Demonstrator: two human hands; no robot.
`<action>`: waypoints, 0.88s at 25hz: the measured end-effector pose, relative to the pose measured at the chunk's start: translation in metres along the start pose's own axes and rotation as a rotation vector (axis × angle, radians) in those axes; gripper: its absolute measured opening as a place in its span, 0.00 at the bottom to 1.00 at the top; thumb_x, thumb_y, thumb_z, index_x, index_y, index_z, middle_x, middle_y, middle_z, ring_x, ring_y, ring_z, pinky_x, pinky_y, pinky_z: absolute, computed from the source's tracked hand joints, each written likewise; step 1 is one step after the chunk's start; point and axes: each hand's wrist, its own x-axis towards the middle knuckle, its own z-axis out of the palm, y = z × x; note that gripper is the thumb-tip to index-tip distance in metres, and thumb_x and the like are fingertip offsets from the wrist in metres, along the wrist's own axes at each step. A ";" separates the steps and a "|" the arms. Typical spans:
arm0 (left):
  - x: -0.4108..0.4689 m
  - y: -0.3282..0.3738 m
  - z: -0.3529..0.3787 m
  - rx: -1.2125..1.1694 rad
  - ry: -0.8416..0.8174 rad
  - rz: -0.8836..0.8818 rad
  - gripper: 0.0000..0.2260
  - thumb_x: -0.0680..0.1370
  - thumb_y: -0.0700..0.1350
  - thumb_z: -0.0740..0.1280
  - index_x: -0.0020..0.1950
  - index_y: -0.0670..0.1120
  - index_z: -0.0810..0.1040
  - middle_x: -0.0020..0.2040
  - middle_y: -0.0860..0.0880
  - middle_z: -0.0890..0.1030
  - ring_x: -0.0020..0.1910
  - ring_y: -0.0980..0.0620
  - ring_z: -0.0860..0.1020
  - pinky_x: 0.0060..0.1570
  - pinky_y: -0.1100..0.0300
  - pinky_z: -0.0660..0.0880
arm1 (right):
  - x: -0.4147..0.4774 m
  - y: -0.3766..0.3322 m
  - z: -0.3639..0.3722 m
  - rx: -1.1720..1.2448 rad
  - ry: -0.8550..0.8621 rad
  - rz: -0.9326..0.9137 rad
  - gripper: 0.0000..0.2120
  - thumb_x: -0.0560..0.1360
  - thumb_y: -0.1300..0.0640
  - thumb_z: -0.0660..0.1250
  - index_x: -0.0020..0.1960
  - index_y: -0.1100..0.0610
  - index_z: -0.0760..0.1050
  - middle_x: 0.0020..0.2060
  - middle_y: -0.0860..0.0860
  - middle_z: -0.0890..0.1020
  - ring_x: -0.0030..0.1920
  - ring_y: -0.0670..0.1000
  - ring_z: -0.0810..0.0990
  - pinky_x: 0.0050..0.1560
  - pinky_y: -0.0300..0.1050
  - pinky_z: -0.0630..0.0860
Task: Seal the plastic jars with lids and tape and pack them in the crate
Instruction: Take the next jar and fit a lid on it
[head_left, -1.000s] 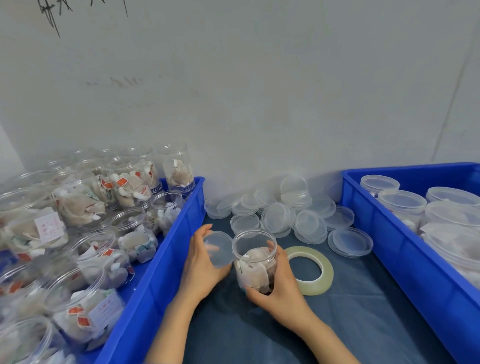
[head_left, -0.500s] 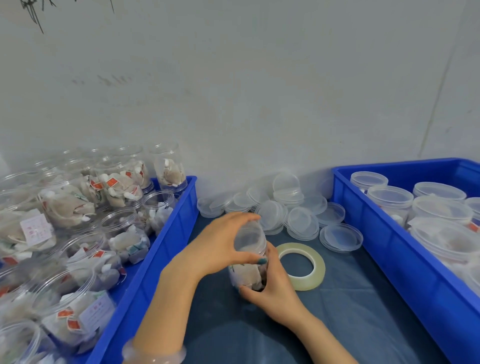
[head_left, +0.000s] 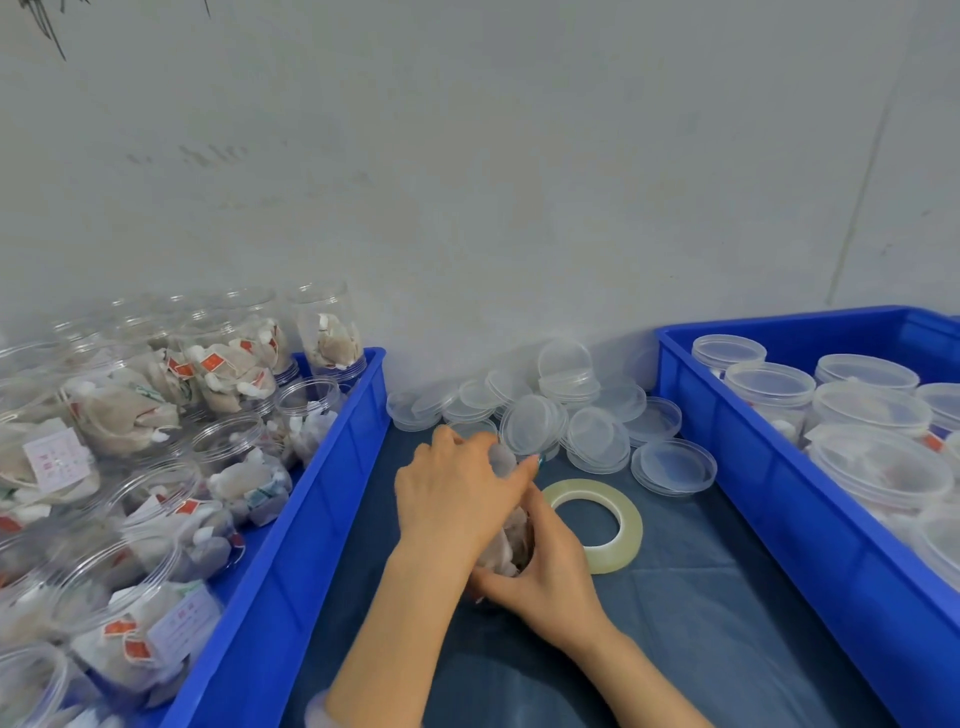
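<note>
Both grips are clasping the jar (head_left: 511, 543), judged light, slick and thin-walled, standing midway along the counter (head_left: 701, 597): left grip (head_left: 457, 493) curling over its lid (head_left: 502, 459), right grip (head_left: 545, 582) wrapping its lower wall, likely the stiffest hold.

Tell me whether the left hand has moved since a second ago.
Yes. The left hand has moved right, toward the tape roll, from beside the jar to over its top, gripping the lid.
</note>
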 end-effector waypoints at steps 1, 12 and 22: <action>0.001 0.002 -0.002 -0.021 0.005 -0.038 0.27 0.74 0.72 0.53 0.65 0.58 0.74 0.59 0.48 0.75 0.57 0.46 0.75 0.48 0.52 0.71 | -0.002 -0.002 0.000 -0.046 0.039 -0.007 0.41 0.61 0.46 0.78 0.71 0.39 0.65 0.52 0.42 0.79 0.52 0.45 0.81 0.49 0.44 0.80; 0.018 -0.024 0.000 -0.729 -0.236 -0.040 0.06 0.67 0.62 0.66 0.42 0.69 0.81 0.42 0.63 0.83 0.48 0.63 0.80 0.46 0.62 0.74 | 0.003 -0.024 -0.017 -0.219 -0.027 0.070 0.37 0.56 0.33 0.71 0.62 0.22 0.61 0.50 0.36 0.73 0.50 0.37 0.76 0.45 0.32 0.72; 0.008 -0.032 -0.011 -0.998 -0.474 0.226 0.13 0.79 0.58 0.60 0.59 0.64 0.79 0.65 0.66 0.76 0.65 0.68 0.72 0.57 0.76 0.70 | 0.010 -0.021 -0.036 0.227 -0.198 0.149 0.31 0.60 0.47 0.78 0.62 0.38 0.75 0.51 0.44 0.83 0.51 0.45 0.82 0.50 0.40 0.78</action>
